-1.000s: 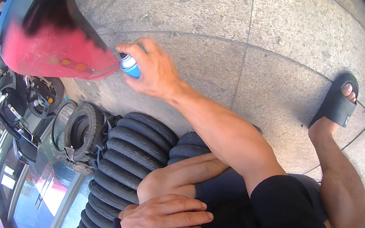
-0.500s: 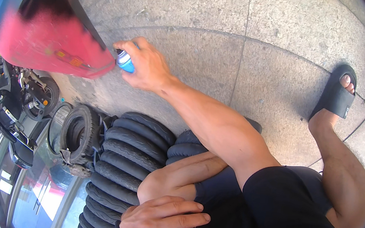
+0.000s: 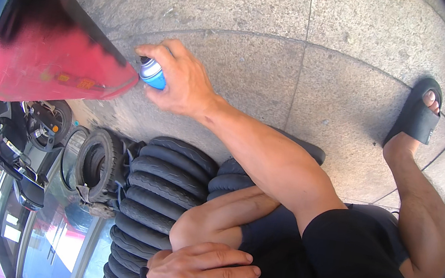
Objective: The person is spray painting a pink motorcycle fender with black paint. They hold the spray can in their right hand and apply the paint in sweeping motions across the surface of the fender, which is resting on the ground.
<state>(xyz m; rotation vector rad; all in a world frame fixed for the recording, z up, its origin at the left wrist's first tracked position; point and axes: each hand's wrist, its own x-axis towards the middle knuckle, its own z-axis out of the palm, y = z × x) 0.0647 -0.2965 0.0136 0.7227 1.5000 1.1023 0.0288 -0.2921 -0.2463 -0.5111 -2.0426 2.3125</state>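
Note:
My right hand (image 3: 182,80) reaches out to the left, its fingers wrapped round a spray can (image 3: 153,75) with a blue body and silver shoulder. The index finger lies over the can's top, which is partly hidden. Just left of the can is a curved body panel (image 3: 55,65), pinkish red at its lower end, black above, with a bluish outer edge. The black and red meet in a soft, blurred border, and small yellow stickers show near the tip. My left hand (image 3: 202,277) rests back up against my black clothing, fingers stretched out, holding nothing.
Black tyres (image 3: 166,188) stand stacked beside my bent left leg (image 3: 223,214). Another tyre (image 3: 98,163) and a parked motorcycle (image 3: 18,137) are farther left, by a glass front (image 3: 61,236). Stone paving (image 3: 244,73) lies below; my right foot wears a black slide (image 3: 414,116).
The panel has shifted left and slightly down in the picture as the view moved a little. My right hand keeps its grip on the spray can near the panel's tip. My left hand stays resting.

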